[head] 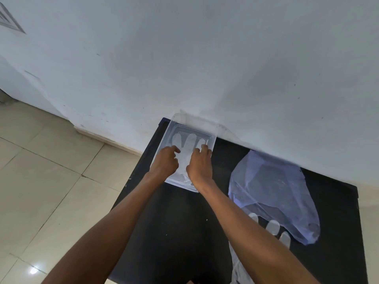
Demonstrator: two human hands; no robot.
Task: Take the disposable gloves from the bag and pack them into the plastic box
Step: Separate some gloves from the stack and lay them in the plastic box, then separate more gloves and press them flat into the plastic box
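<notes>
A clear plastic box point(174, 121) sits at the far left of the black table, against the wall. A translucent white disposable glove point(189, 141) lies flat inside it, fingers pointing away from me. My left hand point(165, 162) and my right hand point(200, 165) both reach into the box and press their fingertips on the glove. A bluish translucent plastic bag point(272, 191) lies to the right. Another glove point(273, 226) lies at the bag's near edge, partly hidden by my right forearm.
The black table point(174, 232) stands against a white wall point(184, 58). Beige floor tiles point(51, 181) spread to the left. The box's clear lid point(222, 128) seems to lean on the wall behind the box.
</notes>
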